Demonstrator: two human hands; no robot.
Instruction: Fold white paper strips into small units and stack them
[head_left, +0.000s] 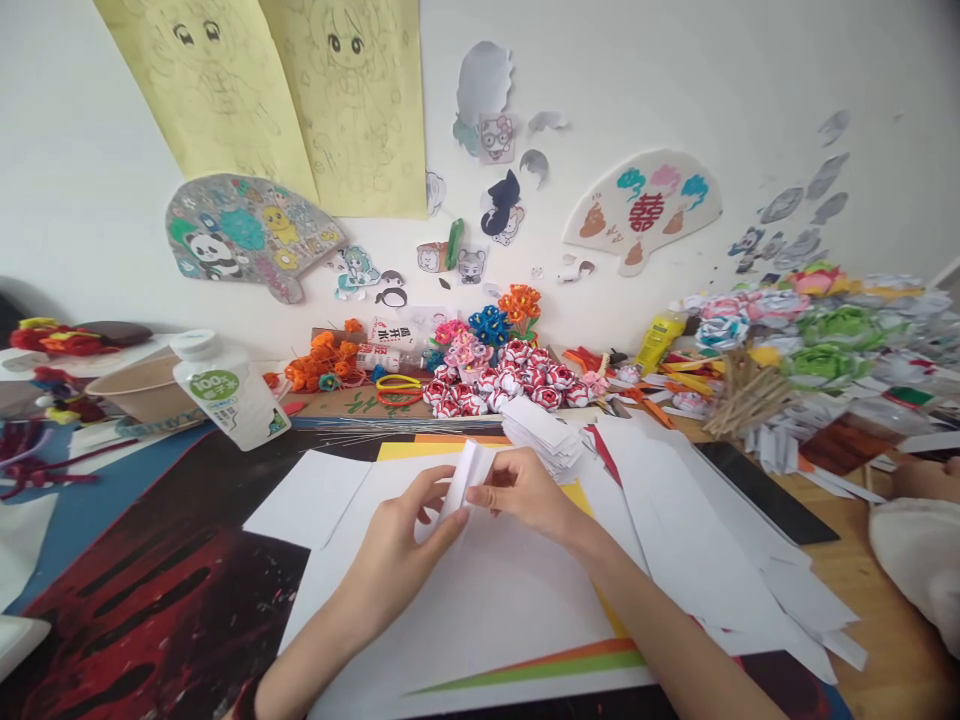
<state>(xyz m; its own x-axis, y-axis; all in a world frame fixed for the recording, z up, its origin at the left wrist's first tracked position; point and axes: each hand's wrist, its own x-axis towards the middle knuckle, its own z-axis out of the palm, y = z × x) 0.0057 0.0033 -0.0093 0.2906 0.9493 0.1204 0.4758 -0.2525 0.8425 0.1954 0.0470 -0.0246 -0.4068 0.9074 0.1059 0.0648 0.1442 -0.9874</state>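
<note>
One bottle (232,392), left, reads "100"; one fan (645,205), upper right, "囍"; left hand (409,535) and right hand (529,495), grips narrow, pinch one paper (465,472), centre.

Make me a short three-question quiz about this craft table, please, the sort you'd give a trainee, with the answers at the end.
1. Multiple choice: of the left hand and the right hand, which touches the folded white paper?
A) Left only
B) Right only
C) Both

2. True or false: in the picture, the white bottle is to the left of both hands.

3. Count: how many yellow sheets with drawings on them hang on the wall?

Key:
1. C
2. True
3. Two
</note>
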